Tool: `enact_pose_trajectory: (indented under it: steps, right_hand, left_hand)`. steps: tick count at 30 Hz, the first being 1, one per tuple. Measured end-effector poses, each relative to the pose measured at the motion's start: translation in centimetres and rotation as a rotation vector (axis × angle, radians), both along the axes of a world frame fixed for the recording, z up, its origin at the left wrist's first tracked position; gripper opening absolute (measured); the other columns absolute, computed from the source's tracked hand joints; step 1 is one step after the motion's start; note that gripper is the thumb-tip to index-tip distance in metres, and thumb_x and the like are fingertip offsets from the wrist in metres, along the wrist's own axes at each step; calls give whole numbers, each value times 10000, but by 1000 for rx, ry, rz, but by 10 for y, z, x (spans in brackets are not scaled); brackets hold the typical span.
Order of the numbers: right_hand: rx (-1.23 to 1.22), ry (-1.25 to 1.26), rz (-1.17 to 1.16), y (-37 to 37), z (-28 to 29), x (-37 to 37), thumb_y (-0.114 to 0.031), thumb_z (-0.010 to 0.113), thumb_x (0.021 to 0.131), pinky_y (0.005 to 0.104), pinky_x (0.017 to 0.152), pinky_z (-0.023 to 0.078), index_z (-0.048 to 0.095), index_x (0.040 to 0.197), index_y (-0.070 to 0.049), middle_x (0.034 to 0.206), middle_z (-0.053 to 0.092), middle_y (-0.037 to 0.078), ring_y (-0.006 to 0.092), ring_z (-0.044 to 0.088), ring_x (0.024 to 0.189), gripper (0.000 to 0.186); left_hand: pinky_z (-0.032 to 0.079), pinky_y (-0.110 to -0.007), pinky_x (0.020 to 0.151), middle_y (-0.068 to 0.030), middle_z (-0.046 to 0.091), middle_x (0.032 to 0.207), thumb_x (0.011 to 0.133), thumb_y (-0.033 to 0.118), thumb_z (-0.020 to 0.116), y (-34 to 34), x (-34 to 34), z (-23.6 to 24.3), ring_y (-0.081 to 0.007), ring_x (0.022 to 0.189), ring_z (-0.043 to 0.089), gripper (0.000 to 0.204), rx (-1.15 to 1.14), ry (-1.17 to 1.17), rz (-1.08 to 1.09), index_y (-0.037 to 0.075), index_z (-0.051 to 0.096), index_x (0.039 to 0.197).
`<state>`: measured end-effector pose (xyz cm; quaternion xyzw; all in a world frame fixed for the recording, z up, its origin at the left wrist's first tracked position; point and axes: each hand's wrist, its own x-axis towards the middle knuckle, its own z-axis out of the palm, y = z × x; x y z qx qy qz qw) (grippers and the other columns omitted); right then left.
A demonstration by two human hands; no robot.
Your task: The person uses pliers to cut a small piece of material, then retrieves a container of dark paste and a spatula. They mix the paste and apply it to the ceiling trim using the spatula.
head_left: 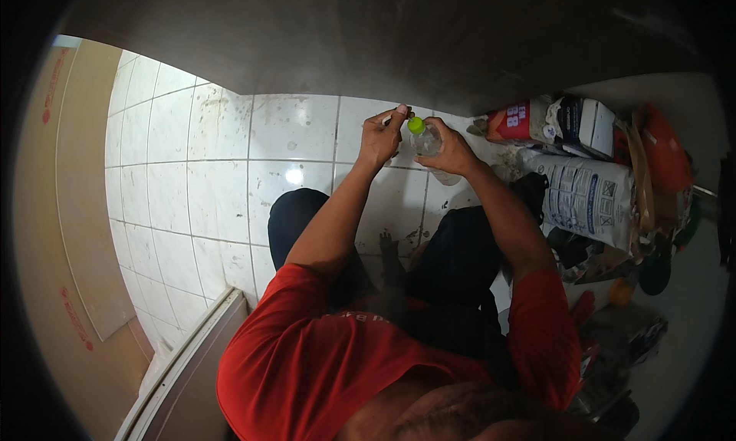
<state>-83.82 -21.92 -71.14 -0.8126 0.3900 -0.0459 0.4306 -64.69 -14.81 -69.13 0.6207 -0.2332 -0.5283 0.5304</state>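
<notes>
A clear plastic bottle with a yellow-green cap is in my right hand, its fingers and thumb wrapped round the body. The cap faces up, toward the lower edge of a large dark brown panel. Just left of the cap, my left hand is closed in a pinch, thumb and fingertips close to the panel's edge. Whatever it pinches is too small to make out. Both forearms reach forward over my bent knees.
White floor tiles with dirt marks lie below. At the right are a white printed sack, a red and white package, an orange item and more clutter. Brown boards stand at the left, near a pale-edged panel.
</notes>
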Motion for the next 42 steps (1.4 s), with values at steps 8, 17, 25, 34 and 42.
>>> enact_pose_trajectory:
  steps: [8, 17, 25, 34, 42]
  right_hand:
    - [-8, 85, 19, 5, 4, -11, -351, 853, 685, 427, 969, 502, 439, 1367, -104, 1182, 664, 215, 389, 645, 1120, 835]
    - [-7, 61, -4, 10, 7, -16, -363, 850, 670, 426, 954, 506, 451, 1359, -102, 1131, 676, 231, 396, 655, 1087, 838]
    - [-66, -93, -153, 1, -15, -21, -323, 889, 662, 434, 977, 499, 440, 1365, -86, 1233, 632, 226, 381, 624, 1168, 867]
    - [-205, 19, -419, -27, -36, -62, -258, 906, 659, 432, 996, 492, 460, 1338, -106, 1251, 623, 201, 375, 611, 1179, 827]
    - [-229, -46, -752, -50, -86, -111, -197, 930, 640, 413, 1024, 476, 480, 1307, -38, 1234, 626, 174, 337, 608, 1173, 819]
  left_hand:
    - [484, -279, 577, -51, 706, 754, 983, 325, 684, 5, -30, -31, -134, 621, 599, 348, -350, -515, 137, -15, 759, 969]
    - [461, -245, 569, -34, 683, 783, 1004, 389, 634, 7, -42, -21, -80, 619, 555, 420, -95, -167, 53, -11, 755, 1048]
    - [467, -259, 546, -101, 703, 977, 980, 490, 617, 0, -39, -17, -124, 626, 605, 601, -61, -136, -23, -16, 618, 1306]
    - [422, -296, 507, -187, 579, 1311, 948, 749, 287, 1, -4, -15, -217, 735, 636, 888, -190, 772, 82, 71, 351, 1518]
    - [438, -304, 549, -156, 630, 1273, 966, 596, 355, -2, -13, -8, -211, 745, 626, 666, -206, 1004, 45, 79, 539, 1344]
